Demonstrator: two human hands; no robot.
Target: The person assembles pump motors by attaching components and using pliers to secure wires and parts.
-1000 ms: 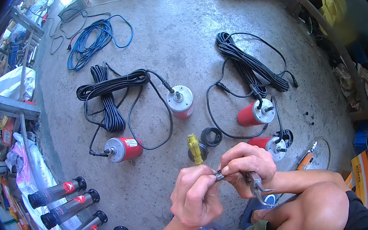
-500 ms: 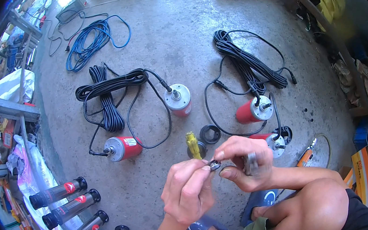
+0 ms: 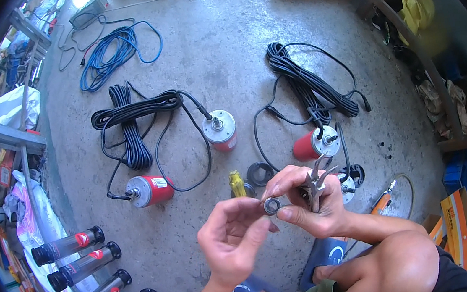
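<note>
Where the fisheye rim darkened the left edge, shelving and stacked goods were cut off and hard to make out. Three dark cylindrical tubes (image 3: pixel 80 264) with red labels lay side by side on a white sheet at lower left. Further right, a red metal-capped pump motor (image 3: pixel 149 190) lay on its side on the rough grey concrete floor (image 3: pixel 220 52), joined to a bundle of black cable (image 3: pixel 131 121); a loose blue cable coil (image 3: pixel 116 52) lay beyond it. A second motor with a silver end cap (image 3: pixel 220 130) stood near the middle of the floor.

The left hand (image 3: pixel 231 239) was half curled, its fingers close to the small dark metal ring (image 3: pixel 272 206) at the picture's centre; whether they touched it could not be told. The right hand (image 3: pixel 307 204) had thumb and forefinger clamped on that ring, held in the air above the floor between the two hands. The same hand carried metal pliers (image 3: pixel 316 181) tucked against the palm, tips pointing up; their handles were hidden by the fingers. A yellow-handled tool (image 3: pixel 237 184) and a black rubber ring (image 3: pixel 259 173) lay just behind the hands, partly covered. Right of these, a third red motor (image 3: pixel 315 143) lay below another black cable bundle (image 3: pixel 308 81), and a further unit was mostly hidden behind the right hand.
</note>
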